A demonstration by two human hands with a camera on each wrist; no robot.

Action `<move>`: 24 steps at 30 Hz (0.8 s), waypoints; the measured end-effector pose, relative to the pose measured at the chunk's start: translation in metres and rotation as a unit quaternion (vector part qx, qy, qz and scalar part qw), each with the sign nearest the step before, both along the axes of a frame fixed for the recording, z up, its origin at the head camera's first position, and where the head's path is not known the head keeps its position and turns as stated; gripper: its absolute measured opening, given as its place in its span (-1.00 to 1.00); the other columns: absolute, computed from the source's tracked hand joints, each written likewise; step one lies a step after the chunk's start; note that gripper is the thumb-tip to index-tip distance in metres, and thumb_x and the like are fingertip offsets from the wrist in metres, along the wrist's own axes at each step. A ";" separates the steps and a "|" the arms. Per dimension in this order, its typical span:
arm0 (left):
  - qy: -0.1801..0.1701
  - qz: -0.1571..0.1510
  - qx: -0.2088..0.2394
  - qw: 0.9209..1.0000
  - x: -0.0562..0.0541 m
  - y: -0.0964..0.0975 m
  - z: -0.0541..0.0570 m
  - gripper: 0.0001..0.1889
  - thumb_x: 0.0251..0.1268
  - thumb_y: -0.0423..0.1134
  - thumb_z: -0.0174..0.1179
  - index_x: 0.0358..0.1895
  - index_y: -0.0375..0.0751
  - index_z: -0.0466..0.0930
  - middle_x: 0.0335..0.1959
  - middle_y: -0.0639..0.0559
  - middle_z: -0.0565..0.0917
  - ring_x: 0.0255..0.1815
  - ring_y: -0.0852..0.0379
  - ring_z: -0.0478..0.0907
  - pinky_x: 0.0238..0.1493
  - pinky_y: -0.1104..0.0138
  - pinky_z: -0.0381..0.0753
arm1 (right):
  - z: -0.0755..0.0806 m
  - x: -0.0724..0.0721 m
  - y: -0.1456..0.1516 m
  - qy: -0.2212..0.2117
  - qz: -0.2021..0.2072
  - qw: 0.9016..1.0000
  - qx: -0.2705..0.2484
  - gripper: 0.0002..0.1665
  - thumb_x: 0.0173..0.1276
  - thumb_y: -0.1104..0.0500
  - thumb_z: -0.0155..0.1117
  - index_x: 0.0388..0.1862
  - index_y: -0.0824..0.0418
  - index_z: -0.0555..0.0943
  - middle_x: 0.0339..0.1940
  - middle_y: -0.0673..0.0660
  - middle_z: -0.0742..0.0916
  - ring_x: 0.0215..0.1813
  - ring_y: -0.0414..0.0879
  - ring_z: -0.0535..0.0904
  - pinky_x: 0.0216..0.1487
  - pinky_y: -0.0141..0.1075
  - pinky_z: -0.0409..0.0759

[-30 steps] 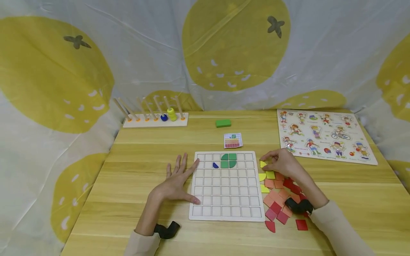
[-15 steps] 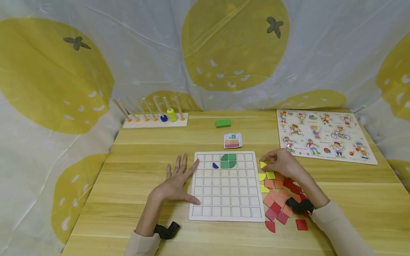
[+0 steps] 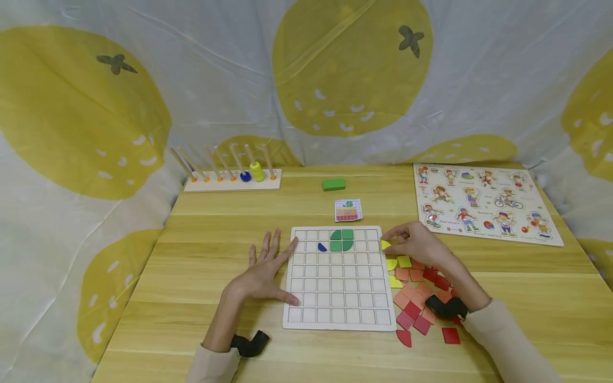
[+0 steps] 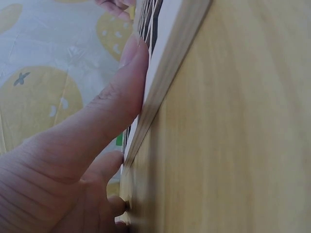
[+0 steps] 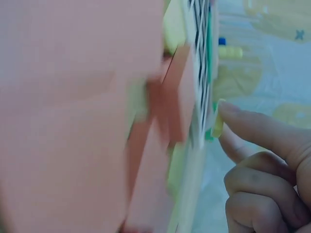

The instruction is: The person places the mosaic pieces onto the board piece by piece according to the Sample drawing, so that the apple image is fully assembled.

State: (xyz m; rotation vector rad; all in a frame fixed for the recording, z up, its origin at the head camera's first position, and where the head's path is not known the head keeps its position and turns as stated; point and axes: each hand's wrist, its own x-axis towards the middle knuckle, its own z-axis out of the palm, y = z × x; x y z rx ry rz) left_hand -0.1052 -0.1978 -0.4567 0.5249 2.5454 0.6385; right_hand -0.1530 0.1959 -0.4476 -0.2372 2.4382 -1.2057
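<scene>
A pale wooden grid board [image 3: 337, 287] lies on the table, with green pieces [image 3: 337, 246] and a small blue piece [image 3: 322, 247] in its upper cells. My left hand [image 3: 258, 279] rests spread at its left side, index fingertip and thumb on the rim; the left wrist view shows the thumb [image 4: 109, 109] along that edge. Between thumb and index finger, my right hand [image 3: 421, 247] pinches a small flat yellow piece [image 3: 385, 244] at the board's upper right edge. In the right wrist view this yellow piece [image 5: 217, 125] stands edge-on at the fingertips, the other fingers curled in.
Loose yellow, orange and red tiles [image 3: 415, 292] are heaped right of the board, partly under my right wrist. Behind the board lie a small pattern card [image 3: 348, 210] and a green block [image 3: 333, 184]. A peg stand [image 3: 232, 181] is back left, a picture puzzle [image 3: 488, 205] back right.
My right hand has moved slightly left with the yellow piece, from beside the tile heap to the board's right edge. The left hand stays where it was.
</scene>
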 end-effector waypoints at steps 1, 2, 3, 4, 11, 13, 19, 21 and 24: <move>-0.001 0.000 -0.001 1.000 0.000 0.000 0.000 0.43 -0.13 0.25 0.61 0.72 0.08 -0.26 0.67 -0.28 -0.62 0.67 -0.34 -0.72 0.50 -0.43 -0.66 | 0.001 0.000 -0.004 -0.003 0.006 1.000 -0.002 -0.63 0.30 0.17 0.53 0.04 0.30 0.77 -0.63 -0.03 0.27 -0.55 -0.16 0.14 -0.55 -0.35 0.09; 0.000 0.000 0.001 1.000 0.000 0.000 0.000 0.44 -0.14 0.25 0.61 0.72 0.06 -0.26 0.66 -0.29 -0.62 0.67 -0.35 -0.72 0.50 -0.44 -0.66 | 0.001 0.001 -0.009 -0.006 0.009 1.000 0.000 -0.64 0.29 0.16 0.54 0.03 0.28 0.77 -0.63 -0.03 0.26 -0.54 -0.16 0.14 -0.55 -0.36 0.08; 0.000 -0.001 0.000 1.000 0.000 -0.001 0.001 0.44 -0.14 0.25 0.61 0.72 0.07 -0.26 0.66 -0.29 -0.62 0.67 -0.35 -0.72 0.50 -0.44 -0.66 | 0.001 0.002 -0.013 -0.008 0.013 1.000 -0.001 -0.64 0.28 0.16 0.54 0.03 0.27 0.78 -0.63 -0.03 0.26 -0.54 -0.15 0.15 -0.55 -0.36 0.07; -0.001 -0.001 0.000 1.000 0.000 -0.001 0.001 0.44 -0.14 0.26 0.61 0.72 0.07 -0.26 0.66 -0.29 -0.62 0.67 -0.34 -0.72 0.50 -0.43 -0.66 | 0.002 0.002 -0.018 -0.011 0.014 1.000 0.001 -0.65 0.27 0.15 0.55 0.01 0.24 0.79 -0.63 -0.03 0.26 -0.53 -0.15 0.16 -0.54 -0.37 0.07; -0.001 -0.002 0.000 1.000 -0.001 0.000 0.000 0.42 -0.12 0.26 0.60 0.72 0.08 -0.26 0.67 -0.28 -0.62 0.67 -0.34 -0.72 0.50 -0.42 -0.66 | -0.001 0.005 -0.041 -0.005 0.033 0.999 0.000 -0.71 0.26 0.20 0.56 -0.05 0.24 0.80 -0.64 -0.02 0.28 -0.49 -0.09 0.21 -0.49 -0.35 0.11; 0.000 -0.003 -0.001 1.000 -0.001 0.001 0.001 0.42 -0.12 0.25 0.60 0.72 0.08 -0.25 0.67 -0.28 -0.61 0.67 -0.33 -0.71 0.51 -0.42 -0.66 | -0.002 0.005 -0.044 -0.002 0.034 0.999 0.006 -0.73 0.26 0.22 0.56 -0.06 0.24 0.81 -0.64 -0.02 0.28 -0.47 -0.09 0.23 -0.47 -0.36 0.12; -0.004 0.001 0.003 1.000 0.000 0.000 0.002 0.43 -0.13 0.23 0.62 0.72 0.03 -0.24 0.66 -0.31 -0.62 0.66 -0.36 -0.71 0.50 -0.43 -0.66 | -0.003 0.004 -0.048 -0.011 0.032 0.999 0.007 -0.75 0.25 0.25 0.55 -0.08 0.26 0.80 -0.63 -0.01 0.29 -0.46 -0.08 0.24 -0.48 -0.36 0.12; -0.005 0.003 0.002 1.000 0.000 0.000 0.002 0.43 -0.13 0.23 0.62 0.72 0.03 -0.24 0.66 -0.31 -0.61 0.66 -0.36 -0.71 0.50 -0.43 -0.66 | -0.003 0.003 -0.049 -0.013 0.030 0.999 0.007 -0.75 0.25 0.26 0.55 -0.09 0.26 0.80 -0.64 -0.02 0.28 -0.46 -0.09 0.23 -0.48 -0.35 0.12; -0.003 0.003 0.000 1.000 0.000 0.000 0.002 0.43 -0.13 0.23 0.62 0.72 0.05 -0.25 0.66 -0.30 -0.61 0.67 -0.35 -0.71 0.51 -0.42 -0.66 | -0.004 0.004 -0.049 -0.009 0.032 0.999 0.010 -0.75 0.24 0.26 0.56 -0.09 0.25 0.80 -0.64 -0.01 0.29 -0.46 -0.08 0.24 -0.47 -0.35 0.13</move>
